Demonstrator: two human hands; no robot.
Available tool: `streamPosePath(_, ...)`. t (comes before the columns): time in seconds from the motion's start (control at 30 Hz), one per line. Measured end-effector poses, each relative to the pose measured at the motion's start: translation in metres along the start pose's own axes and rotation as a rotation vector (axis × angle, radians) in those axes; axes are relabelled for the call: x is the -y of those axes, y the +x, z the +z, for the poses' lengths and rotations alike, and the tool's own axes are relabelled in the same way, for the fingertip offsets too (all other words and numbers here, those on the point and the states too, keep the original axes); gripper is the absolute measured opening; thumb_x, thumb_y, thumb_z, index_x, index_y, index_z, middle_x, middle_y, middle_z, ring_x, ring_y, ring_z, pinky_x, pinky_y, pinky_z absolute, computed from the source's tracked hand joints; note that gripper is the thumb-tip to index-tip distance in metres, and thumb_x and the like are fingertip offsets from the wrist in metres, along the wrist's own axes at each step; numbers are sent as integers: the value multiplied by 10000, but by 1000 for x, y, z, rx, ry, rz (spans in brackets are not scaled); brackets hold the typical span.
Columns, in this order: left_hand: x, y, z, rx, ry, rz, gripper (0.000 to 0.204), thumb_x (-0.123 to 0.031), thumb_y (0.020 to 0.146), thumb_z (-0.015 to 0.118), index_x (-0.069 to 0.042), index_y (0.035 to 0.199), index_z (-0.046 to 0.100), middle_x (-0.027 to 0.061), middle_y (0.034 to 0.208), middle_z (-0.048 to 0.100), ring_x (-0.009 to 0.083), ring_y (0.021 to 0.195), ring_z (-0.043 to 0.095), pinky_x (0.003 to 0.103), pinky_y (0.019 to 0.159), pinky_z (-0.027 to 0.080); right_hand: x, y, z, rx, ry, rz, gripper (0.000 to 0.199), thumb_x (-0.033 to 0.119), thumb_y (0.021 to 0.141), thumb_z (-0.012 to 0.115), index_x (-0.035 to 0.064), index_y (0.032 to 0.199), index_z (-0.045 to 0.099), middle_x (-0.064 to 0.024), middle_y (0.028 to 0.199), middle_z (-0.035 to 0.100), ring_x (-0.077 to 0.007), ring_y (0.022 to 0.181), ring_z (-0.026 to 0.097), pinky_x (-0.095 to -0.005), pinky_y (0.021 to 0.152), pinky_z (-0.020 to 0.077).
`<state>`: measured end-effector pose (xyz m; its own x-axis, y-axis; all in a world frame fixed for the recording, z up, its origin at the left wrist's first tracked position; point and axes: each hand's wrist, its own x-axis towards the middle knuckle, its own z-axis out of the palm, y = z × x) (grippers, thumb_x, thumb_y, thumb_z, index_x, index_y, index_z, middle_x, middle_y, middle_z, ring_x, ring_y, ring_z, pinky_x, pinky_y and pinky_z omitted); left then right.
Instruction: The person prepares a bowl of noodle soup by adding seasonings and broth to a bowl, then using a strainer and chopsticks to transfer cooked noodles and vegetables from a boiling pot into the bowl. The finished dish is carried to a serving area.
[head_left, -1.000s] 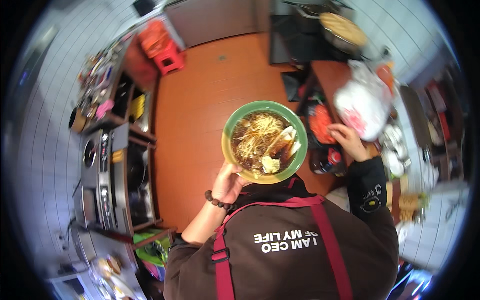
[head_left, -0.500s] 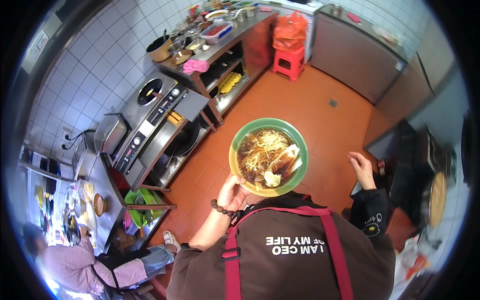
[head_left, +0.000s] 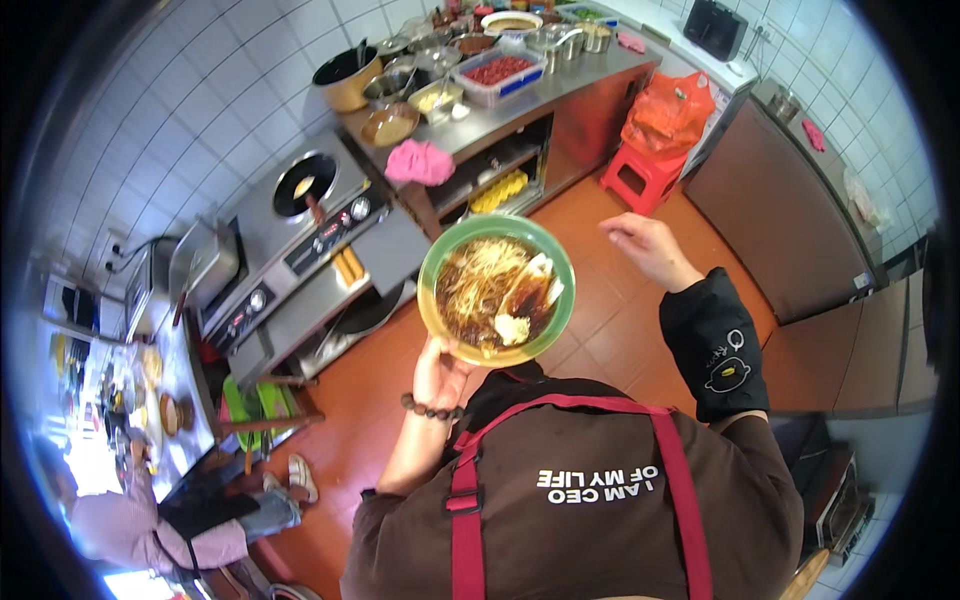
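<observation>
My left hand (head_left: 443,375) grips the near-left rim of a green and yellow bowl (head_left: 560,250) in front of my chest. Thin noodles (head_left: 480,280) in dark broth fill it, with a dark-sauced piece of food and a pale lump on the right side. My left thumb lies on the rim; the other fingers are partly hidden under the bowl. Beyond the bowl's right side, my right hand (head_left: 652,250) hovers in the air, holding nothing, its fingers loosely stretched out to the left. A dark sleeve cover wraps that forearm.
Ahead stands a steel counter (head_left: 560,95) with a tub of red food (head_left: 497,72), bowls, pots and a pink cloth (head_left: 420,162). A cooker (head_left: 330,220) is at left. An orange bag (head_left: 668,112) sits on a red stool (head_left: 640,178). At lower left, a person (head_left: 190,520) works.
My view has turned and moved nearer the counter and cooker. My right hand has swung forward and inward, closer to the bowl. The bowl stays in my left hand.
</observation>
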<state>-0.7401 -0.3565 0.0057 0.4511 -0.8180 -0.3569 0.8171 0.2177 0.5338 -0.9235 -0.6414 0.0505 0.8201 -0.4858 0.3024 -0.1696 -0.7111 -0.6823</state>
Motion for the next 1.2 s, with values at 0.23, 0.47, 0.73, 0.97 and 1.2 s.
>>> streamPosePath(0.23, -44, 147, 40, -51, -44, 28, 523, -67, 720, 469, -54, 1230, 358, 119, 1185, 474, 285, 1055, 519, 451, 857, 483, -96, 144, -36, 107, -51, 83, 120, 93, 797, 575, 38, 890, 625, -102, 822, 605, -249, 764, 595, -318, 674, 469)
streamPosePath(0.47, -76, 284, 98, -162, -69, 145, 488, -83, 700, 508, -39, 1177, 412, 99, 1165, 491, 264, 1036, 510, 431, 855, 465, -202, 292, -77, 104, -22, 14, 113, 62, 772, 577, 21, 870, 616, -107, 801, 601, -246, 740, 597, -299, 660, 474)
streamPosePath(0.73, -69, 428, 135, -370, -81, 345, 472, -103, 653, 534, -26, 1112, 454, 97, 1040, 546, 256, 942, 548, 432, 799, 479, -352, 507, -130, 99, -55, -86, 120, 121, 775, 584, 45, 861, 622, -119, 774, 613, -249, 708, 599, -311, 630, 466)
streamPosePath(0.97, -70, 507, 203, -416, -172, 405, 566, -132, 652, 544, -33, 1195, 418, 110, 1129, 525, 273, 1013, 526, 433, 836, 465, -487, 645, -191, 51, -156, 88, 166, 148, 768, 570, 39, 879, 626, -130, 804, 622, -255, 745, 603, -325, 679, 466)
streamPosePath(1.2, -78, 578, 242, -383, -156, 383, 560, -116, 658, 541, -44, 1199, 416, 91, 1122, 527, 253, 988, 541, 412, 848, 465, -542, 676, -200, 211, -223, 20, 156, 180, 726, 595, 65, 819, 645, -113, 735, 631, -284, 703, 599, -351, 640, 467)
